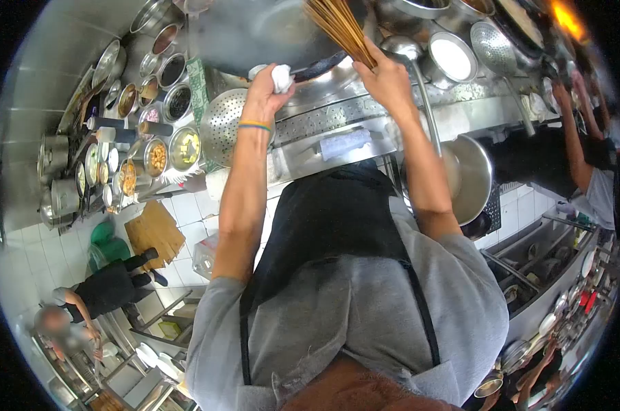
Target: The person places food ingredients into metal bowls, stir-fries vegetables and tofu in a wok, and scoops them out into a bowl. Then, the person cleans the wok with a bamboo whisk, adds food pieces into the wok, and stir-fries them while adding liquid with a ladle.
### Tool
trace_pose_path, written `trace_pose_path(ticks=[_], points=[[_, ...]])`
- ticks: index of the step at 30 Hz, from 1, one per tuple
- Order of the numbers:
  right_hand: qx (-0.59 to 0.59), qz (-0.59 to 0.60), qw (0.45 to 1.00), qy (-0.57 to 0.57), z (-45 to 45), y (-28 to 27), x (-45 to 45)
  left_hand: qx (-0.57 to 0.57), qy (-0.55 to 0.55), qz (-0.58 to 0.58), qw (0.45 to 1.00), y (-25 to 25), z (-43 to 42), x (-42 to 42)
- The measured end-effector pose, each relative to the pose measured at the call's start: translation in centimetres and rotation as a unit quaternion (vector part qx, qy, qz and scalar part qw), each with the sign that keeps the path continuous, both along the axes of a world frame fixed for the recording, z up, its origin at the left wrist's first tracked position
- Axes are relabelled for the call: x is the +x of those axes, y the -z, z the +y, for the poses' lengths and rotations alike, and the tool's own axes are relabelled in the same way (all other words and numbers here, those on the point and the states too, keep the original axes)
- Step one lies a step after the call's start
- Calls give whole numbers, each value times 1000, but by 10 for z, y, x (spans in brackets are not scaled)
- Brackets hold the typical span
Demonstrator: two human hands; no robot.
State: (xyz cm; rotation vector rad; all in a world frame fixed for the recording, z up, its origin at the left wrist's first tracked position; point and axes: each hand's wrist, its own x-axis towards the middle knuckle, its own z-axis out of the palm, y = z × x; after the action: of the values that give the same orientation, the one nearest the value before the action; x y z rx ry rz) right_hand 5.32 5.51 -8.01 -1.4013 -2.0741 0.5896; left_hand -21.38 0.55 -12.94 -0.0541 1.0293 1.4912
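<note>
My left hand [267,92] is closed around a folded white cloth [281,79] at the near rim of a large dark wok [221,44]. Steam blurs much of the wok's inside. In my right hand [388,82] is a bamboo wok brush [334,24], a bundle of thin sticks gripped near its lower end. Its bristles slant up and left over the wok's right side; whether they touch the metal I cannot tell. Below my left hand rests a round perforated strainer [222,123]. A ladle [402,48] lies just beyond my right hand, its handle running down past my wrist.
Bowls of ingredients [157,157] crowd the left counter. To the right stand a pot of white liquid [452,58], a skimmer [493,48] and a flame [568,20]. A big steel pot [473,181] sits by my right arm. Other people work at left and right.
</note>
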Motion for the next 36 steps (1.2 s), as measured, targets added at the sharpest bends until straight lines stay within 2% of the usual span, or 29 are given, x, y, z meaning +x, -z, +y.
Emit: trace_pose_path(ticks=[2,5,6,9,10,13,14,18,21,24,27,30,33,36], points=[[39,96,995,-1,-15,-3,16,-32,-32,53,998,-23,-22,12],[12,115,992,45,-30,-13,38,20,55,112,992,-5,-42,1],[-20,108,992,56,-34,-23,45,-36,-15,158,987,-20,-43,17],[-11,114,991,67,-34,-34,62,-36,-16,247,968,-38,-50,22],[25,141,988,60,-30,-31,66,-21,-5,263,965,-41,-53,18],[3,101,992,77,-26,-41,77,-49,-71,326,941,-60,-54,26],[-5,106,991,80,-23,-41,81,-10,-86,317,944,-62,-56,26],[17,94,992,79,-6,-27,91,-89,-83,417,901,-75,-61,26],[-17,90,993,73,4,-25,97,-57,-86,438,893,-88,-62,40],[-36,82,994,54,20,-22,101,-41,-55,528,846,-95,-62,51],[-53,80,995,37,40,-19,97,-45,-110,499,859,-106,-57,69],[-71,73,995,18,58,-14,89,-51,-122,529,838,-99,-55,68],[-82,52,995,1,75,-4,76,-25,-131,593,794,-101,-56,76],[-105,17,994,-13,86,7,66,-39,-88,648,756,-109,-63,86]])
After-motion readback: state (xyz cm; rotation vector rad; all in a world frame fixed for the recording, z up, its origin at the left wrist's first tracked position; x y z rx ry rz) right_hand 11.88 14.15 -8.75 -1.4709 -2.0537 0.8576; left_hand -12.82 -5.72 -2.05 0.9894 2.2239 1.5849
